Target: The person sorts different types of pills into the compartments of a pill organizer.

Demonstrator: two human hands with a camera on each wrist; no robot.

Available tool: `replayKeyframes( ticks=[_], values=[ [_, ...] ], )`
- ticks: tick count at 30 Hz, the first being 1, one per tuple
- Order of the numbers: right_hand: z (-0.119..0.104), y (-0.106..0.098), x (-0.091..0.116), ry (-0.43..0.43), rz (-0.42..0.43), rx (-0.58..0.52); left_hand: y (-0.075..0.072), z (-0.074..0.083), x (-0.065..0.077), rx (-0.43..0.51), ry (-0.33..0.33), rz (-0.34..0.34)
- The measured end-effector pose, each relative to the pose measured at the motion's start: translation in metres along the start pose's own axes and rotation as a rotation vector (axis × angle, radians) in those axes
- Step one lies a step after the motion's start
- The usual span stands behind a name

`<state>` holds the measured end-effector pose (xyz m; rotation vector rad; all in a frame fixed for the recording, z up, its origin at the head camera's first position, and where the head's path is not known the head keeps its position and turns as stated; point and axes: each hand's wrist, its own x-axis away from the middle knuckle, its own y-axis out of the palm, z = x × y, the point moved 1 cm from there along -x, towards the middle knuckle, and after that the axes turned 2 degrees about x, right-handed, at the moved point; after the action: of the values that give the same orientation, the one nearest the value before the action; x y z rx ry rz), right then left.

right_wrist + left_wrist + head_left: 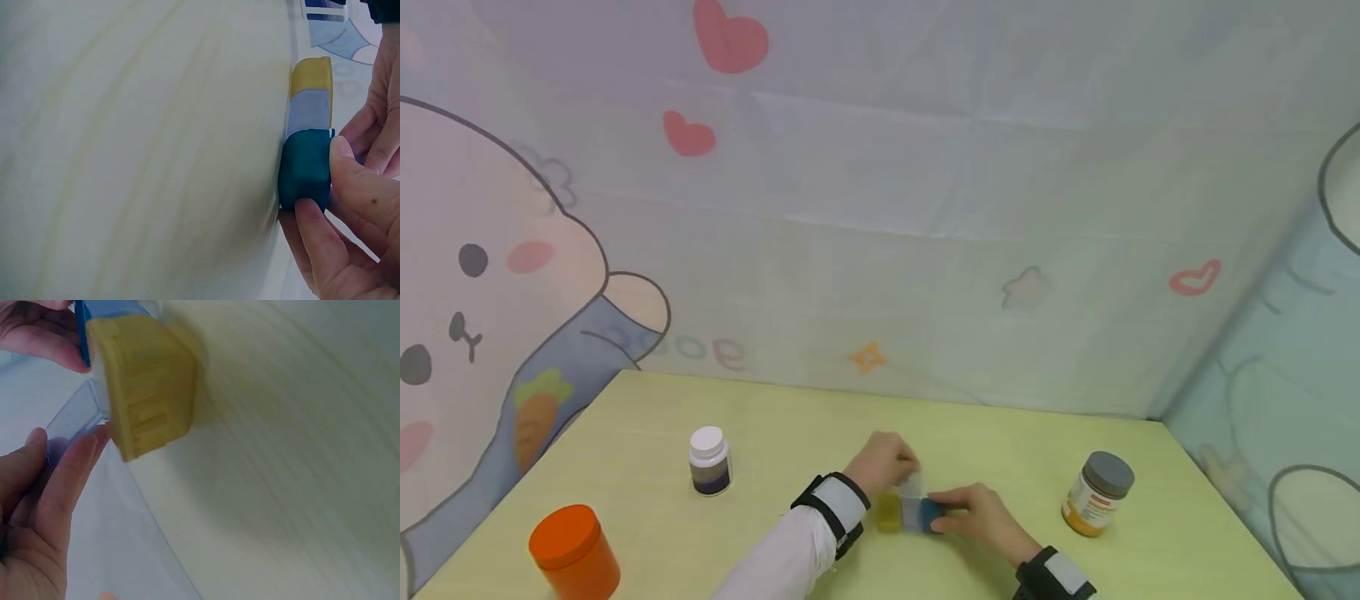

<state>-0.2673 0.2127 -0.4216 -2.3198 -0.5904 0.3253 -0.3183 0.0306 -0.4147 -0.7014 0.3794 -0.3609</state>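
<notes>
A small pill box with a yellow section [889,513], a pale clear section [912,516] and a blue section [931,516] rests on the table between both hands. With thumb and fingers, my left hand [882,463] pinches a clear lid [75,415], which stands raised at the pale middle section. My right hand [983,518] grips the blue end; in the right wrist view its thumb and fingers lie around the blue section [305,169]. The yellow section [150,387] is untouched by either hand. Whether anything lies inside the pill box is hidden.
On the pale yellow table [775,442], a white-capped bottle [710,461] stands left of the hands. Nearer the front left is an orange jar [576,554]. A grey-lidded jar [1097,494] stands at right. A printed cloth [887,167] hangs behind the table.
</notes>
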Motion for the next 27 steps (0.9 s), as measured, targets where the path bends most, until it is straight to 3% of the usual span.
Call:
replayKeyframes(
  ticks=[4, 13, 18, 22, 27],
  values=[
    [-0.003, 0.001, 0.0, -0.006, 0.0, 0.032, -0.002, -0.002, 0.0, 0.004, -0.045, 0.021],
    [-0.005, -0.001, -0.002, 0.011, 0.006, 0.068, -0.003, -0.002, 0.002, -0.055, -0.059, 0.066],
    [-0.006, -0.003, -0.002, 0.018, 0.001, 0.07, -0.017, 0.009, 0.005, -0.049, -0.069, 0.129],
    [-0.006, -0.003, -0.002, 0.035, 0.01, 0.067, -0.039, 0.017, 0.01, 0.033, -0.041, 0.271],
    [-0.005, 0.0, -0.003, 0.039, 0.018, 0.062, -0.073, 0.017, 0.027, 0.11, -0.025, 0.521]
  ],
)
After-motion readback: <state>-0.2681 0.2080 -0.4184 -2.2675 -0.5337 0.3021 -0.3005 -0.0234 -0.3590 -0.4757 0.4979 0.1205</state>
